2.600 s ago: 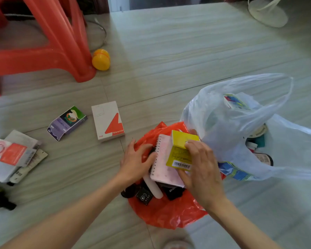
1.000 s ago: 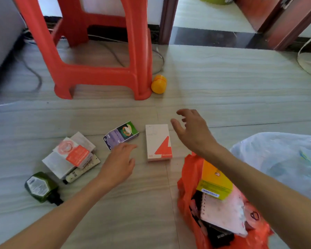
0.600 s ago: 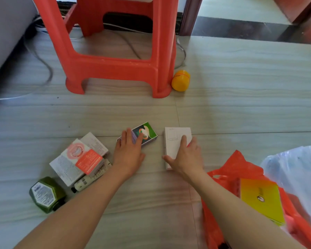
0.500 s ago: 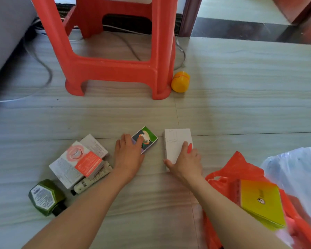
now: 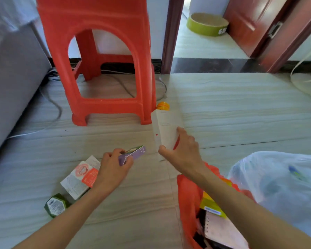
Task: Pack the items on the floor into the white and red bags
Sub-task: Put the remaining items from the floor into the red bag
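My left hand (image 5: pixel 113 169) grips a small purple and green box (image 5: pixel 133 154), lifted off the floor. My right hand (image 5: pixel 182 151) holds a white box with a red mark (image 5: pixel 166 128), raised and tilted on edge. The red bag (image 5: pixel 188 194) lies open at the lower right with a yellow-green box (image 5: pixel 211 205) and a spiral notebook (image 5: pixel 221 230) inside. The white bag (image 5: pixel 276 184) bulges to its right. On the floor to the left lie a white and red packet (image 5: pixel 81 177) and a green hexagonal bottle (image 5: pixel 55 207).
A red plastic stool (image 5: pixel 104 60) stands ahead, with a yellow ball (image 5: pixel 162 106) by its right leg. Cables trail behind the stool. A grey sofa (image 5: pixel 12 83) fills the left side. A fan base (image 5: pixel 309 83) sits at the far right.
Both hands left the red bag and reached to the floor. The left hand picked up the purple and green box, the right hand the white box. Both boxes are now off the floor.
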A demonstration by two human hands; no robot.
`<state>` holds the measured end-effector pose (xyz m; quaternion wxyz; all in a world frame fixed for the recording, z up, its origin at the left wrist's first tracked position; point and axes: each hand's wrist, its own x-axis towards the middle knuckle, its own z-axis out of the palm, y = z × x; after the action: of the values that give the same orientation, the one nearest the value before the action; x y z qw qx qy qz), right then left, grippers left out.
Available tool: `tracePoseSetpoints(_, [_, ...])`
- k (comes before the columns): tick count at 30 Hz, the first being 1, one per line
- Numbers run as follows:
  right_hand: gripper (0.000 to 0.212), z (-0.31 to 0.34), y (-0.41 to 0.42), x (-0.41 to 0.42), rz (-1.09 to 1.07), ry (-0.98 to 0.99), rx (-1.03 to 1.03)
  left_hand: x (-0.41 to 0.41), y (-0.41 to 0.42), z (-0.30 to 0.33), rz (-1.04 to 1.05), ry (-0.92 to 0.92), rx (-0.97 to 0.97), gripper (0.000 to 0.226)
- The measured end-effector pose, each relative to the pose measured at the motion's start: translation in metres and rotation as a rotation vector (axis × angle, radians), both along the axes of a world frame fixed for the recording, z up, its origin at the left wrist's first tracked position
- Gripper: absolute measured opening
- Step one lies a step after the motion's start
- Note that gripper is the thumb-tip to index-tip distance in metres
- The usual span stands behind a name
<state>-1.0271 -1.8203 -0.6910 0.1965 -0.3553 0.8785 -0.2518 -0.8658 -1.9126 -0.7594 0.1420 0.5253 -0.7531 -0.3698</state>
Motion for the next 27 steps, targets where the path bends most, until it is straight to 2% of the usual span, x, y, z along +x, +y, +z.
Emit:
tracePoseSetpoints(3, [0.079, 0.040, 0.054, -0.013, -0.017, 0.059, -0.032, -0.013, 0.034, 0.044, -0.144, 0.068, -0.034, 0.024])
tracePoseSetpoints(6, [0.087, 0.052, 0.124, -0.021, -0.128, -0.027, 0.035, -0.035, 0.083, 0.073, -0.368, 0.025, -0.035, 0.036])
tracePoseSetpoints(10, [0.062, 0.036, 0.199, -0.029, -0.266, -0.237, 0.060, -0.075, 0.145, 0.087, -0.504, -0.065, -0.054, 0.038])
tracePoseSetpoints(12, [0.062, 0.022, 0.220, -0.032, -0.289, -0.289, 0.083, -0.093, 0.167, 0.086, -0.508, -0.148, -0.063, 0.041])
tracePoseSetpoints(15, [0.074, 0.002, 0.242, -0.035, -0.298, -0.247, 0.209, -0.106, 0.189, 0.066, -0.471, -0.228, -0.039, 0.043])
tracePoseSetpoints(19, [0.096, -0.014, 0.261, -0.037, -0.286, -0.180, 0.336, -0.099, 0.219, 0.031, -0.431, -0.179, 0.025, 0.045])
tracePoseSetpoints(23, [0.080, -0.024, 0.270, -0.037, -0.325, -0.139, 0.302, -0.088, 0.238, 0.014, -0.441, -0.164, -0.095, 0.054])
tracePoseSetpoints(27, [0.076, -0.038, 0.276, -0.031, -0.298, -0.089, 0.312, -0.081, 0.257, 0.006, -0.404, -0.087, -0.146, 0.056])
